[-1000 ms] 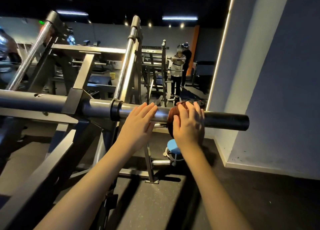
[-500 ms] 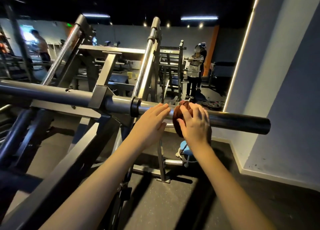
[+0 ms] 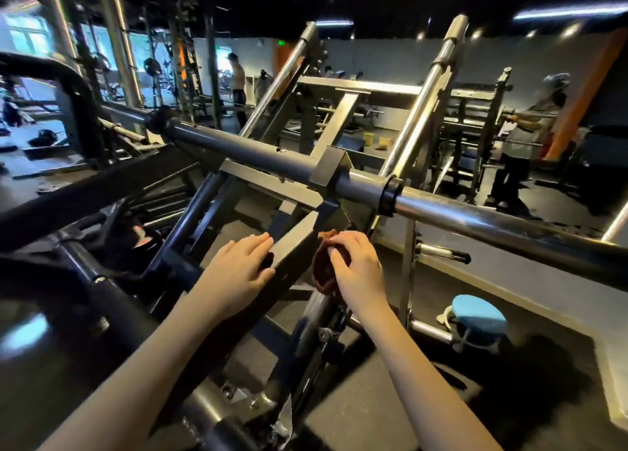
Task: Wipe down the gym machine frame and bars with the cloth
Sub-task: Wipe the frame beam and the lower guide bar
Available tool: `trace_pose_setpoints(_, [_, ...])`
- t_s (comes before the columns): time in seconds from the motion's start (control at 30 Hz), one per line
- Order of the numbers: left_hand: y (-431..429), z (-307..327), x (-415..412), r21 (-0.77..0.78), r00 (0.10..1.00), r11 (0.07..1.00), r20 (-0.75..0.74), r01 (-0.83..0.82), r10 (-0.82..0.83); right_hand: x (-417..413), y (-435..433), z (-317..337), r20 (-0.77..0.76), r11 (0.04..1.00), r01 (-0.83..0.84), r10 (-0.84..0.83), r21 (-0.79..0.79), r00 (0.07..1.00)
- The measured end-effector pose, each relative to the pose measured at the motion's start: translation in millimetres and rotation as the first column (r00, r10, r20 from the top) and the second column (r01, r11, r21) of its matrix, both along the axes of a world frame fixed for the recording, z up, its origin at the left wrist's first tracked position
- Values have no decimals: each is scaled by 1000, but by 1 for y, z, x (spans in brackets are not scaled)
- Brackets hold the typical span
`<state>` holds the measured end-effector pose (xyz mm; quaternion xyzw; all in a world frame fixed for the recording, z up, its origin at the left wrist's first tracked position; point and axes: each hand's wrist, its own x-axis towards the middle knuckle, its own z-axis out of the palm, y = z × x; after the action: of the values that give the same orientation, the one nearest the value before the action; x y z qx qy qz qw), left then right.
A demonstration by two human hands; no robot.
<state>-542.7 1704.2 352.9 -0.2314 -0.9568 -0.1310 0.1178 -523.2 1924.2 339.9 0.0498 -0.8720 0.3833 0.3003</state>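
A long horizontal steel bar (image 3: 458,212) of the gym machine crosses the view from upper left to right. Below it runs a slanted dark square frame beam (image 3: 292,250). My left hand (image 3: 238,270) rests on that beam with its fingers straight. My right hand (image 3: 356,267) grips a bunched reddish-brown cloth (image 3: 323,270) and holds it against the right side of the beam, just under the bar. Two polished guide rods (image 3: 428,87) rise at an angle behind the bar.
A blue round stool (image 3: 477,318) stands on the black floor at lower right. A person (image 3: 530,134) stands at another machine far right, another person (image 3: 238,80) far back. Dark frame tubes (image 3: 102,280) crowd the left. Two small yellow cups (image 3: 375,139) sit beyond the frame.
Both hands have come off the horizontal bar and dropped to the slanted frame beam below it. The cloth went with my right hand. My view has swung left and down.
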Motion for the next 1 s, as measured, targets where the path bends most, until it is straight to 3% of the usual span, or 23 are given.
trace_pose_setpoints(0.13, [-12, -7, 11, 105, 989, 994, 144, 5, -20, -40, -51, 7, 44, 998, 34, -32, -49, 999])
trace_pose_setpoints(0.23, [-6, -11, 10, 59, 995, 998, 99, -29, 23, -44, -61, -3, 40, 998, 59, -59, 13, 997])
trace_pose_setpoints(0.37, [-5, -10, 11, 84, 991, 996, 129, -35, 23, -45, -45, -4, 27, 974, -95, 91, 205, 995])
trace_pose_setpoints(0.6, [-6, -14, 9, 116, 992, 993, 124, -19, 5, -74, -42, 12, 75, 987, 8, -20, 159, 997])
trace_pose_setpoints(0.73, [-4, -16, 7, 147, 994, 989, 110, -31, 15, -43, -71, -24, -135, 1000, -22, 20, -9, 991])
trace_pose_setpoints(0.8, [-4, -16, 7, 161, 995, 987, 97, -20, 5, -44, -76, -27, -161, 994, -1, -17, -112, 987])
trace_pose_setpoints(0.9, [-6, -18, 5, 160, 996, 987, 83, 11, -25, -44, -77, -15, -7, 942, 75, -81, -327, 997])
trace_pose_setpoints(1.0, [-7, -16, 6, 157, 995, 987, 90, 24, -38, -32, -89, -10, 157, 742, 139, -46, -656, 986])
